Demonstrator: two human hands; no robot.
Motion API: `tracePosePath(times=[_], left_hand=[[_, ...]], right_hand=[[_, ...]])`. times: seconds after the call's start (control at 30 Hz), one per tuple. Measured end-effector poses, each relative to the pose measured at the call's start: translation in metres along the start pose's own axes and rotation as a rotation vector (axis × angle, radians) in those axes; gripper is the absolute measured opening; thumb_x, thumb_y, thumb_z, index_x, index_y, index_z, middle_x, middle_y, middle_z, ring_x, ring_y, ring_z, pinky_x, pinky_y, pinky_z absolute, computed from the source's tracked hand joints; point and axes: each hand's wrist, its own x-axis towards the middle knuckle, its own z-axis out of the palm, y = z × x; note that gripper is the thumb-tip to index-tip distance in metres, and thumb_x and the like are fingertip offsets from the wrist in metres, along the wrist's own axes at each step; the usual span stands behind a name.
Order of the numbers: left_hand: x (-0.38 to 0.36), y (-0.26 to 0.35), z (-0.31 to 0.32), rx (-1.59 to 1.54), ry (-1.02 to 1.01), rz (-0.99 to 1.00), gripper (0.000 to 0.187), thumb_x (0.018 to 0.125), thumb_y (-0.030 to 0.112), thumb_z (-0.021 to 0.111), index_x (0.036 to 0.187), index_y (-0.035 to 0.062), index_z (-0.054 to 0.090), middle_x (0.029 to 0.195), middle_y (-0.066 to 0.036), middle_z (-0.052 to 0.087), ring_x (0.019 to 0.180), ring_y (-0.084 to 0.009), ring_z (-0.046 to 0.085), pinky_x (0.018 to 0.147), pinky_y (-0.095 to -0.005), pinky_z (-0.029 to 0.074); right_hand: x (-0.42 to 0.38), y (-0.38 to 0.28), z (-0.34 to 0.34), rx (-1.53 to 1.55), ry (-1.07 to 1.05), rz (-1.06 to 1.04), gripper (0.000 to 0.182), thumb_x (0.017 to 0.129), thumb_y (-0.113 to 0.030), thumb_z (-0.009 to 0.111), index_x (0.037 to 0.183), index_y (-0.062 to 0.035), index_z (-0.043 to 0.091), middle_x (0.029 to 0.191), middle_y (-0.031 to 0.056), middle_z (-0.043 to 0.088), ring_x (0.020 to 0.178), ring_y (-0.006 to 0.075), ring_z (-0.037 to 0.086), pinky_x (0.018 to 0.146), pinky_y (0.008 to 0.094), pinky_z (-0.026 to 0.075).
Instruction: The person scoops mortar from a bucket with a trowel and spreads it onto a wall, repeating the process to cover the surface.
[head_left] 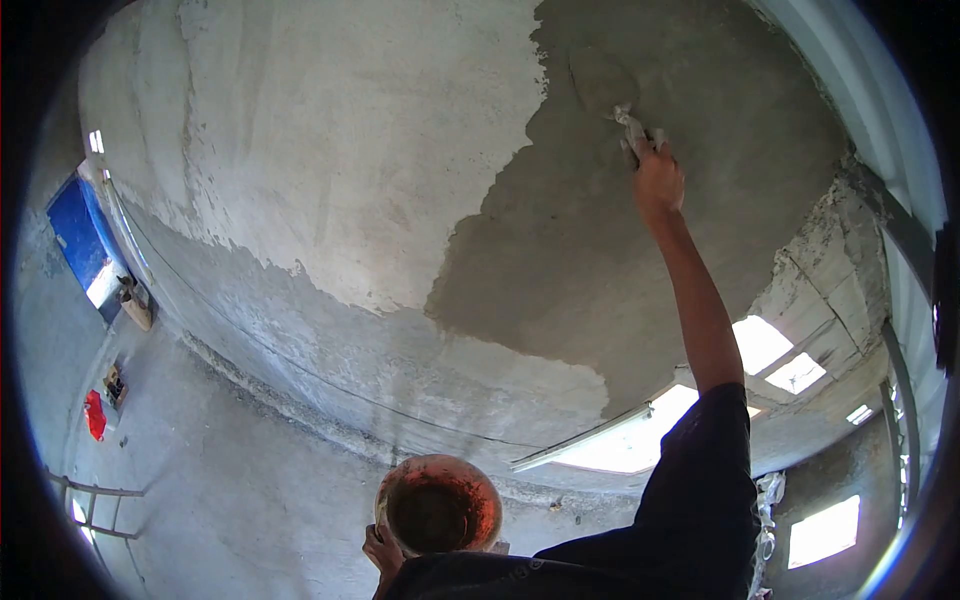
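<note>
"What's the right hand (660, 183) gripping?"
"A trowel with a whitish handle (630, 124), far right, against the dark grey wall patch (560, 240)."
"And the left hand (382, 549)?"
"It holds a round orange bucket (484, 502), near."

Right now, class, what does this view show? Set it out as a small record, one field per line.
Right hand: raised, gripping a tool by its handle
Left hand: holding the bucket at its side
Bucket interior: orange and dark; contents unclear
Wall: pale, with a darker patch behind the tool; ragged edge between them
Floor: red item at far left
</note>
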Motion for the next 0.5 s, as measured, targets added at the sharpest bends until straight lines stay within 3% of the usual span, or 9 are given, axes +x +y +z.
tracePosePath(times=[0.1,0.17,0.2,0.27,0.3,0.37,0.4,0.47,0.5], left_hand=[[0.003,-0.013,0.005,-0.052,-0.035,-0.015,0.035,0.084,0.029,0.049,0.077,-0.0043,0.055,0.072,-0.026,0.058,0.066,-0.0432,0.055,0.061,-0.0468,0.044],[0.001,-0.014,0.004,0.051,0.028,0.271,0.035,0.084,0.029,0.049,0.078,-0.0045,0.055,0.072,-0.026,0.058,0.067,-0.0435,0.055,0.062,-0.0471,0.044],[0.001,-0.016,0.004,0.053,0.026,0.271,0.035,0.084,0.029,0.049,0.078,-0.0045,0.055,0.072,-0.026,0.058,0.067,-0.0435,0.055,0.062,-0.0471,0.044],[0.005,-0.018,0.010,-0.057,-0.008,0.036,0.035,0.084,0.029,0.049,0.079,-0.0044,0.055,0.073,-0.026,0.058,0.067,-0.0432,0.055,0.062,-0.0470,0.044],[0.004,-0.020,0.010,-0.057,-0.009,0.037,0.035,0.084,0.029,0.049,0.079,-0.0044,0.055,0.073,-0.026,0.058,0.067,-0.0432,0.055,0.062,-0.0470,0.044],[0.000,-0.022,0.009,0.101,0.085,0.279,0.033,0.084,0.029,0.049,0.080,-0.0040,0.055,0.073,-0.026,0.058,0.067,-0.0425,0.056,0.062,-0.0466,0.044],[0.000,-0.021,0.008,0.104,0.083,0.280,0.033,0.084,0.029,0.049,0.080,-0.0040,0.055,0.073,-0.026,0.058,0.067,-0.0425,0.056,0.062,-0.0466,0.044],[-0.001,-0.016,0.007,0.160,0.100,0.351,0.033,0.084,0.028,0.049,0.080,-0.0040,0.055,0.072,-0.025,0.059,0.066,-0.0416,0.056,0.061,-0.0460,0.044],[-0.002,-0.017,0.008,0.162,0.097,0.351,0.033,0.084,0.028,0.049,0.080,-0.0040,0.055,0.072,-0.025,0.059,0.066,-0.0416,0.056,0.061,-0.0460,0.044]], right_hand=[[-0.032,0.011,0.043,-0.035,-0.061,-0.137,0.025,0.085,-0.018,0.054,0.110,-0.0124,0.057,0.099,0.0161,0.056,0.085,0.0322,0.062,0.072,0.0414,0.054],[-0.063,0.008,0.056,-0.053,-0.079,-0.307,0.025,0.086,-0.016,0.051,0.111,-0.0138,0.056,0.100,0.0159,0.056,0.087,0.0315,0.062,0.071,0.0402,0.055],[-0.072,0.001,0.047,-0.053,-0.082,-0.306,0.025,0.086,-0.016,0.051,0.111,-0.0138,0.056,0.100,0.0159,0.056,0.087,0.0315,0.062,0.071,0.0402,0.055],[-0.073,-0.016,0.023,-0.015,-0.333,-0.247,0.024,0.087,-0.014,0.049,0.110,-0.0144,0.057,0.102,0.0160,0.056,0.087,0.0315,0.062,0.072,0.0403,0.055],[-0.068,-0.015,0.018,-0.016,-0.333,-0.246,0.024,0.087,-0.014,0.049,0.110,-0.0144,0.057,0.102,0.0160,0.056,0.087,0.0315,0.062,0.072,0.0403,0.055],[-0.050,-0.014,0.012,-0.039,-0.299,-0.119,0.023,0.087,-0.014,0.049,0.109,-0.0130,0.057,0.101,0.0161,0.056,0.087,0.0311,0.062,0.071,0.0407,0.055],[-0.040,-0.015,0.005,-0.039,-0.302,-0.118,0.023,0.087,-0.014,0.049,0.109,-0.0130,0.057,0.101,0.0161,0.056,0.087,0.0311,0.062,0.071,0.0407,0.055],[-0.019,-0.016,-0.005,0.020,-0.056,-0.082,0.022,0.087,-0.014,0.048,0.107,-0.0113,0.057,0.099,0.0162,0.056,0.085,0.0312,0.062,0.071,0.0410,0.055],[-0.011,-0.015,-0.001,0.019,-0.059,-0.081,0.022,0.087,-0.014,0.048,0.107,-0.0113,0.057,0.099,0.0162,0.056,0.085,0.0312,0.062,0.071,0.0410,0.055]])
